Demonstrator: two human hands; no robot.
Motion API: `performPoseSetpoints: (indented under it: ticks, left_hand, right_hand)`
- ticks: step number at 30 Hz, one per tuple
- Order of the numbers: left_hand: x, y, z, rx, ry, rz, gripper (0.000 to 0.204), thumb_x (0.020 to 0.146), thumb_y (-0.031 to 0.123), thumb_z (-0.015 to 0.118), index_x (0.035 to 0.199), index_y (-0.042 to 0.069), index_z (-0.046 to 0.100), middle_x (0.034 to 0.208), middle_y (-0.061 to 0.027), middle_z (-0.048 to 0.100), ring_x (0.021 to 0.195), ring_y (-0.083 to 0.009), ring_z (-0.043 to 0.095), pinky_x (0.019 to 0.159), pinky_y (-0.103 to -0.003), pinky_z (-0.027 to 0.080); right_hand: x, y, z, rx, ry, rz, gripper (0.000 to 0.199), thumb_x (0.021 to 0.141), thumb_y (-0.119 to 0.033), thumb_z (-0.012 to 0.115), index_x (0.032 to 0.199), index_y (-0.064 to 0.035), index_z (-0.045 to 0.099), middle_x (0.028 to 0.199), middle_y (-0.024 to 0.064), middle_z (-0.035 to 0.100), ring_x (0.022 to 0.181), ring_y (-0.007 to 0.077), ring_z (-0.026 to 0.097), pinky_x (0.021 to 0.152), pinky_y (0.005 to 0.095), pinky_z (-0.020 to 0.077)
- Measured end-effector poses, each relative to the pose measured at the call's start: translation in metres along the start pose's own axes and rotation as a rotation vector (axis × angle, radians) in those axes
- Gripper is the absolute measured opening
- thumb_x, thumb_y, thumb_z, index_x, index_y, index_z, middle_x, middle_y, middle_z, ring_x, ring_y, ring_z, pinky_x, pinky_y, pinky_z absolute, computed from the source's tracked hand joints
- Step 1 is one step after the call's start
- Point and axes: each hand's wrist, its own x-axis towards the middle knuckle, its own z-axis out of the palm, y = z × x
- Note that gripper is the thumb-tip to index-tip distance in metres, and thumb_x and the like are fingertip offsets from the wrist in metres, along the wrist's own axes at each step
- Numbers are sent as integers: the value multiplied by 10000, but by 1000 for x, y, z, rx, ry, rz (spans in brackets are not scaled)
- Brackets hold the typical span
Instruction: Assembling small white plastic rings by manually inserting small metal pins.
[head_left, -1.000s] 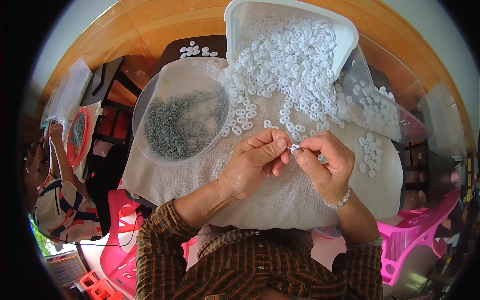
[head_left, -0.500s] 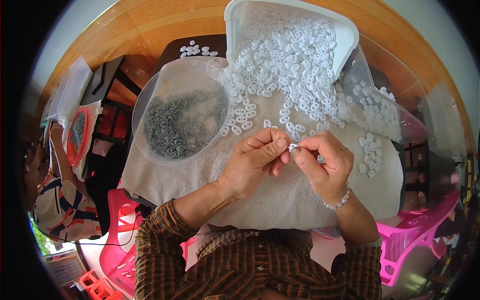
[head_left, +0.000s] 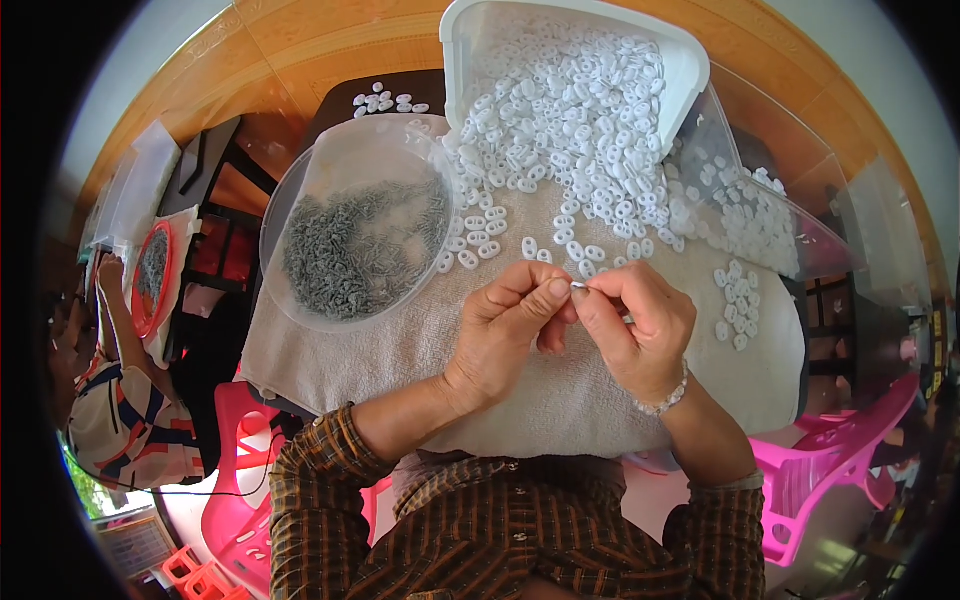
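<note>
The person wears a brown plaid shirt (head_left: 520,530) with buttons, sleeves rolled up, and a bead bracelet (head_left: 668,398) on the right wrist.

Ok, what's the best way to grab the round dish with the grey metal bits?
Take the round clear dish by its near rim, coming from the left hand side. That edge rests on the towel; the far right rim touches the heap of white pieces.

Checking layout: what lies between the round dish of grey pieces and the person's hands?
In the head view, only bare beige towel separates dish from left hand; white rings lie farther up.
</note>
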Motion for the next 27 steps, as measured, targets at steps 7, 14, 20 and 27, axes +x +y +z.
performPoseSetpoints:
  ticks: [7, 14, 20, 27]
  left_hand:
    - [2, 9, -2, 4, -37, -11, 178, 936, 175, 514, 1008, 34, 596, 820, -45, 609, 604, -109, 523, 559, -219, 429]
    - [3, 4, -8, -56, -95, 48, 197, 936, 152, 507, 1082, 46, 584, 888, -65, 632, 651, -118, 559, 593, -231, 447]
    - [4, 2, -10, 9, -102, 85, 165, 893, 72, 564, 1051, 37, 596, 881, -64, 646, 656, -107, 576, 594, -230, 473]
    - [3, 1, -8, 158, -76, 143, 147, 905, 83, 550, 1026, 17, 603, 854, -65, 647, 624, -99, 578, 549, -216, 473]
  right_hand:
    - [-1, -1, 0, 325, -42, 338, 74, 829, -36, 617, 771, 1, 592, 627, -5, 561, 507, 32, 474, 458, 182, 371]
    - [0, -1, -5, 411, -18, 449, 53, 826, -27, 613, 798, 14, 596, 629, 5, 564, 502, 28, 472, 457, 172, 383]
    - [-1, 4, -7, 345, -47, 412, 49, 825, -22, 613, 798, 16, 596, 634, 4, 564, 506, 28, 476, 457, 170, 383]
    - [-1, 5, -6, 343, -55, 375, 45, 816, -6, 616, 787, 15, 590, 633, 4, 563, 513, 30, 485, 460, 171, 393]
